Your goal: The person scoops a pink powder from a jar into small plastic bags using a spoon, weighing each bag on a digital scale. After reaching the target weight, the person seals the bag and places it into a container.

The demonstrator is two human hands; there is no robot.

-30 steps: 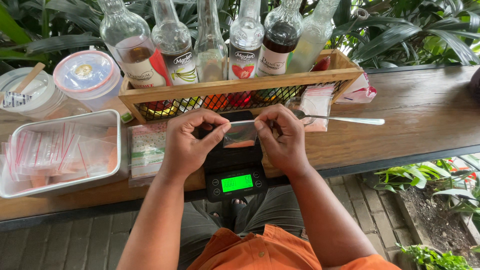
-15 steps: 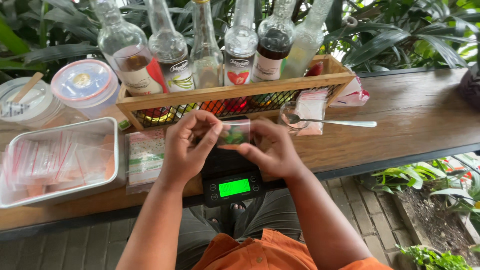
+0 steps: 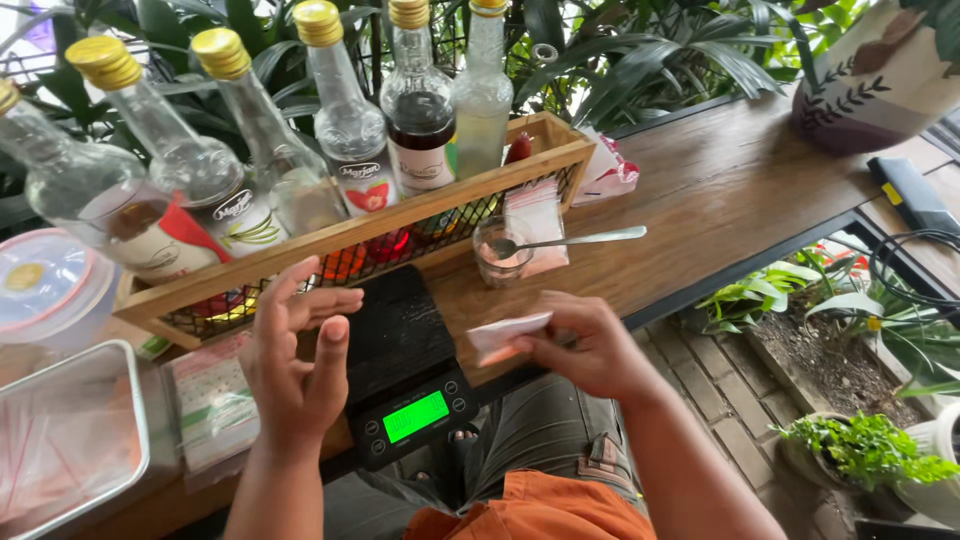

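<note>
Right hand (image 3: 590,350) pinching small clear zip pouch (image 3: 505,335) holding orange powder, at counter's (image 3: 720,190) front edge beside black digital scale (image 3: 405,350). Left hand (image 3: 295,365) open, fingers spread, empty, above scale's left side.

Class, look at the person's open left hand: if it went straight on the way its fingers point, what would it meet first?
Probably the wooden crate of bottles, just beyond the left hand; height above the table is unclear.
</note>
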